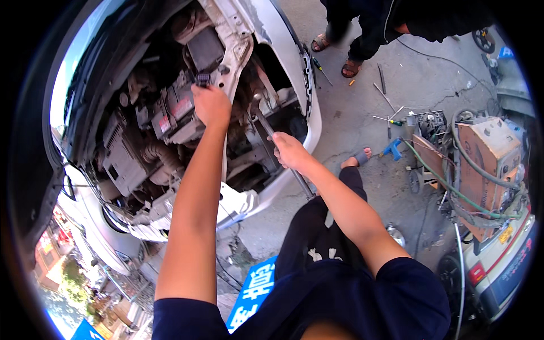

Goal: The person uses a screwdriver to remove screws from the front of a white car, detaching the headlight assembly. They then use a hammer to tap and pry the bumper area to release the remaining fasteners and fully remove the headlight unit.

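Note:
My left hand (212, 106) is closed at the inner edge of the car's front body panel (237, 48). A small black blocky piece (202, 79) shows just beyond its fingers; what the fist grips is mostly hidden. In my right hand (290, 152) is a long metal bar (265, 123), wrapped by the fingers partway along. The bar's far end reaches into the open headlight area at the car's front corner, and its near end points back toward my legs. Beside my left hand lies the exposed engine bay with a battery (173, 109) and a ribbed air hose (158, 152).
The raised hood (34, 130) stands at the left. Another person's sandalled feet (350, 68) are beyond the white bumper (311, 113). Several hand tools (388, 105) lie on the concrete, near a blue tool (391, 148). A cart with a brown box (481, 164) and hoses stands at the right.

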Available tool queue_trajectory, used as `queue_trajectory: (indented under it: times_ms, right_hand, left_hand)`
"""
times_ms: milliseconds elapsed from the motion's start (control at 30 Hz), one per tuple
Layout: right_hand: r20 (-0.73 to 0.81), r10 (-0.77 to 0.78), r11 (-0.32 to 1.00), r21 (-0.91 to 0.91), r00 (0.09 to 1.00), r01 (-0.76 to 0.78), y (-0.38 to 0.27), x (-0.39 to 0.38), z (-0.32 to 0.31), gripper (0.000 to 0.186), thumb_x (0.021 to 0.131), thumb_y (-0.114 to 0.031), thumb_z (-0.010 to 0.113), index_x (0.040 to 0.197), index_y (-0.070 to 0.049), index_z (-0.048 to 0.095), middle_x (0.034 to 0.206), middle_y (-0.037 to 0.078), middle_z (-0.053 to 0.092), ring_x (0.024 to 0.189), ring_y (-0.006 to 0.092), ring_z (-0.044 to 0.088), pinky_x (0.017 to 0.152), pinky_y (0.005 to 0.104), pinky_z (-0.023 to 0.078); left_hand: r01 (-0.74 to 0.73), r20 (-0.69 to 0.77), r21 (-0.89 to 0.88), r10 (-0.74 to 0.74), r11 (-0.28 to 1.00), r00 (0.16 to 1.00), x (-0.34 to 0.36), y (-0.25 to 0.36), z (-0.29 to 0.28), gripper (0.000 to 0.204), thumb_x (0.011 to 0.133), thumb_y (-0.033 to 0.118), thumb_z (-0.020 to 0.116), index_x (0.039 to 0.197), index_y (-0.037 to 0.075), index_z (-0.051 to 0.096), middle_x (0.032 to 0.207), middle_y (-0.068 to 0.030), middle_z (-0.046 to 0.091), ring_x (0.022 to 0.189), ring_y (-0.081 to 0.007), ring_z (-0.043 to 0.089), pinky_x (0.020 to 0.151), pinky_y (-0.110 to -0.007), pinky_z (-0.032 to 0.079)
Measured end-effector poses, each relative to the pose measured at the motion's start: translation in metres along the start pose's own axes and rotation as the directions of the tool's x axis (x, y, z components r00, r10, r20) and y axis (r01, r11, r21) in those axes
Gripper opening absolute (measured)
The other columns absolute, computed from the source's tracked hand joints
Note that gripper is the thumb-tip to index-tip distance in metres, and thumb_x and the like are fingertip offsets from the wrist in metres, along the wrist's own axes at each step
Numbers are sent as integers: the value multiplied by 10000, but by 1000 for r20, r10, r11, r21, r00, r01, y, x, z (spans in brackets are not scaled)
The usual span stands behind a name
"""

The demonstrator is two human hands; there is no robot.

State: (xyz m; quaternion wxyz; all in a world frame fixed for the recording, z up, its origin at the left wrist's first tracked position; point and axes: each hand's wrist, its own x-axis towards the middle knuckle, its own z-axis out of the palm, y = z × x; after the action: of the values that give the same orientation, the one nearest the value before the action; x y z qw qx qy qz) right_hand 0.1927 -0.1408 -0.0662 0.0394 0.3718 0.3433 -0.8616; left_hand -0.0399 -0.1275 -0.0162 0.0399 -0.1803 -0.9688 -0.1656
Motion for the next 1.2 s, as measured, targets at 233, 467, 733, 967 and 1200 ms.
queue_trajectory:
  times_ms: [233,467,733,967,1200]
  right_hand:
    - [69,-157,987,-20,985,159,8,31,-6,133,983,-148,569,1048,-66,488,700,34,555,499,133,537,432,281,413]
    - [280,-104,851,522,954,-61,-33,70,-14,324,1058,-409,403,990,-102,483,671,-11,478,474,84,425,410,230,351]
    - [567,-382,250,824,730,-509,-69,101,-23,364,1057,-395,425,1094,-51,537,538,-56,364,354,28,346,320,197,305]
    - [597,-544,87,739,589,-669,-73,110,-24,343,1070,-356,396,1162,-45,507,568,-32,376,366,42,350,323,205,323]
    - [626,-583,-9,633,518,-774,-77,109,-29,336,1072,-363,379,1114,-57,512,559,-36,328,379,39,336,310,205,320]
  left_hand:
    - [-37,-11,34,38,999,999,5,-7,7,511,949,242,421,1277,-149,446,1150,-362,594,1052,-491,591,922,-518,457]
    - [-81,7,-31,81,996,997,5,-9,4,527,967,253,433,1283,-169,431,1186,-379,565,1091,-505,554,947,-502,419]
    - [-105,-30,-24,104,994,994,2,-3,2,383,983,212,474,1217,-91,494,1102,-301,602,1043,-458,565,922,-472,418]
    - [-84,-52,0,84,996,995,5,-12,5,360,996,228,484,1200,-62,549,1140,-242,631,1095,-374,597,952,-422,428]
    - [-90,-42,-2,90,996,995,4,-14,5,332,997,199,471,1199,-55,544,1132,-198,639,1068,-313,607,955,-390,430]
